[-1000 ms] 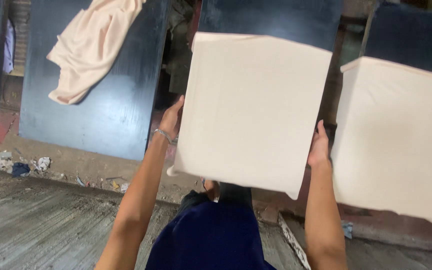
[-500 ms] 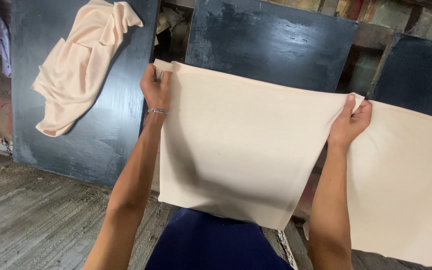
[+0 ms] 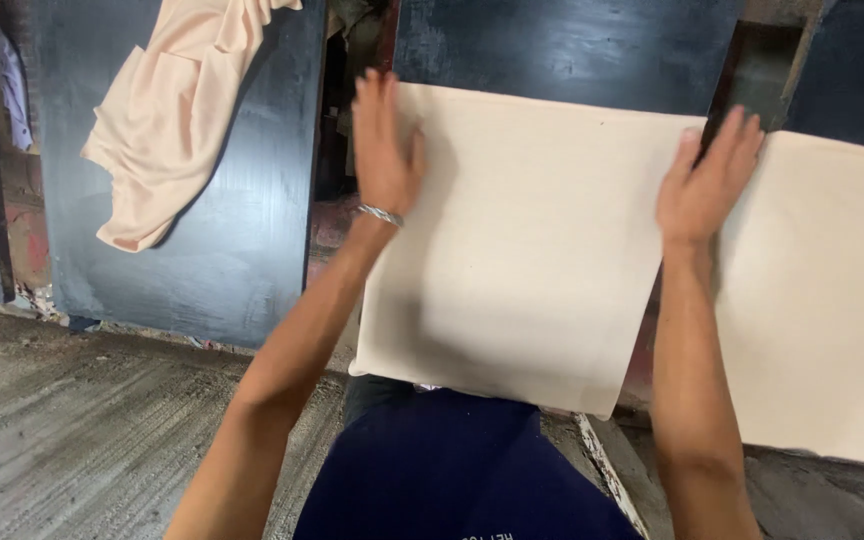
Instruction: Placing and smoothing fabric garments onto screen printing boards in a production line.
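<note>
Cream sheet (image 3: 522, 250) on dark board (image 3: 572, 45): left hand (image 3: 384, 150), right hand (image 3: 707, 180) flat, fingers spread, gripping nothing. Advise smoothing w/ even pressure, centre outward.

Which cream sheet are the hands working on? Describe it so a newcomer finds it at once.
Along the row of dark boards, it is the middle cream sheet, spread flat. Unlike the crumpled cloth further left and the untouched sheet beside it, the left hand and right hand press its top corners.
</note>
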